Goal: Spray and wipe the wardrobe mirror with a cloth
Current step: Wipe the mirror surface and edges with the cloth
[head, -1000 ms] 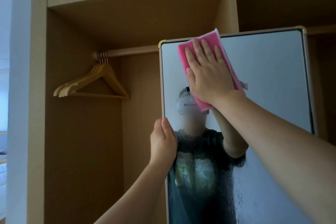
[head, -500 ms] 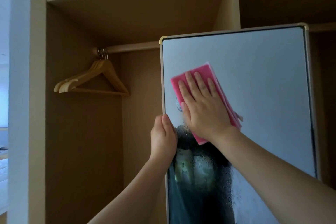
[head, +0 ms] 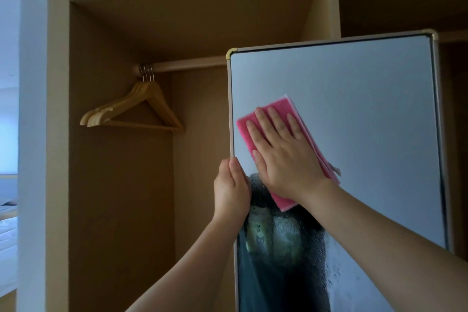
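Right hand (head: pixel 281 159) lies flat, fingers straight & slightly spread, pressing pink cloth (head: pixel 274 106) onto mirror (head: pixel 354 114) at upper-left of the glass. It's not gripping, just palm & fingers on top. Cloth is folded & mostly hidden under the hand; edges show past fingertips, at right, & one corner below the wrist. Left hand (head: pixel 231 190), just beside, holds mirror's left edge: thumb on front, fingers curled round the back, out of sight. Lower glass is wet w/ droplets (head: pixel 326 256); reflection there is dark, blurred, hard to read. Mirror btm & both forearms are cut off by the view. Left of mirror: open wardrobe (head: pixel 121 197), wooden hangers (head: pixel 141 109) on rail (head: pixel 190 64); rail's right end is hidden behind mirror.
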`<state>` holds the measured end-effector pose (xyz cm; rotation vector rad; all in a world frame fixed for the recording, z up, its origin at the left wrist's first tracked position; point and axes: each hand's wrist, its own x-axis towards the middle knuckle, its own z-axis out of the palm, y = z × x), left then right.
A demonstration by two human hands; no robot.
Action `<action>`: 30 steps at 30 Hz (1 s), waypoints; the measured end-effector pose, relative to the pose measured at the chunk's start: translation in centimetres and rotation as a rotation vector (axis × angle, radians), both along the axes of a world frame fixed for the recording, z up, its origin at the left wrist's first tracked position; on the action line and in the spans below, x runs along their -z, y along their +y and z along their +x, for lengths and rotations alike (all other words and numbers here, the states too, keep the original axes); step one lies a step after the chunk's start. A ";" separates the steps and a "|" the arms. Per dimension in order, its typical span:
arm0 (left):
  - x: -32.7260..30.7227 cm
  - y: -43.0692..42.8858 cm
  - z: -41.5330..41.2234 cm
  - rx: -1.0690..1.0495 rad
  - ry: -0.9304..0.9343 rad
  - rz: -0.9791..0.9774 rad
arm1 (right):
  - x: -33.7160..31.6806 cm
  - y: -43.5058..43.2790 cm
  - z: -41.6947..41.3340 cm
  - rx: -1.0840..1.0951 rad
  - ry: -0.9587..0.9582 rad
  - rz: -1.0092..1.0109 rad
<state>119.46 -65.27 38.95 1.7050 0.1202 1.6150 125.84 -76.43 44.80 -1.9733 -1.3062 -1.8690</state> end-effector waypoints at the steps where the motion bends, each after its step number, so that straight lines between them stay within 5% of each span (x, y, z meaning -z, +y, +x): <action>1: 0.0 0.0 0.0 -0.005 -0.001 0.002 | -0.5 0.0 -0.1 0.000 -0.005 -0.005; 23: 0.1 0.3 -0.1 -0.032 0.041 0.005 | -10.2 2.7 -1.6 0.053 -0.018 0.093; 30: 1.5 0.1 -1.0 0.164 0.131 -0.061 | -9.2 2.7 -1.5 0.058 -0.014 0.092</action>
